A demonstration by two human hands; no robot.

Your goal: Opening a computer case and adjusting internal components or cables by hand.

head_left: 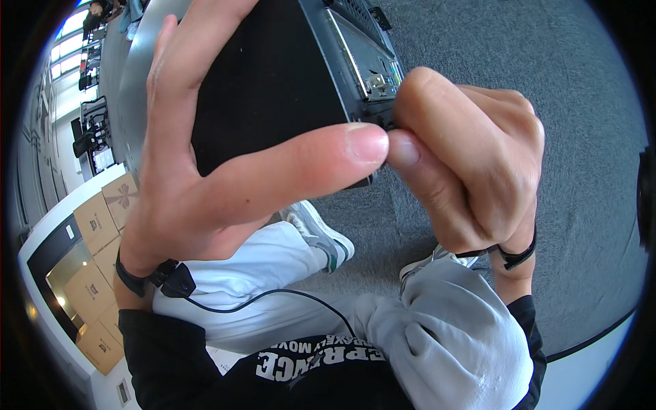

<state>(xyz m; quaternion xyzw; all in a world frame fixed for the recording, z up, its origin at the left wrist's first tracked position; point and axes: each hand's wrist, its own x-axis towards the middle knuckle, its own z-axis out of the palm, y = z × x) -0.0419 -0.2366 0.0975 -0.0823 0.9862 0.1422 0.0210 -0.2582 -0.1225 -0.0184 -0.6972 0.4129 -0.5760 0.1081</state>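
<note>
A black computer case [266, 89] lies in front of me, its broad black panel facing up. Along its right edge runs an opening with a metal frame and a small silver bracket [378, 85]. My left hand [179, 181] spreads over the panel, fingers stretched upward and thumb reaching right to the near corner. At that corner my right hand [478, 157] is closed in a pinch, other fingers curled in. The two thumb tips meet or nearly meet. Whatever the right fingers pinch is hidden or too small to name.
The case rests by a grey table [133, 82] on the left. Below are grey carpet [574, 137], my legs and a white-grey sneaker [318, 232]. Stacked cardboard boxes [92, 294] stand at the left, with black chairs [85, 137] farther off. A cable [273, 292] hangs from my left wristband.
</note>
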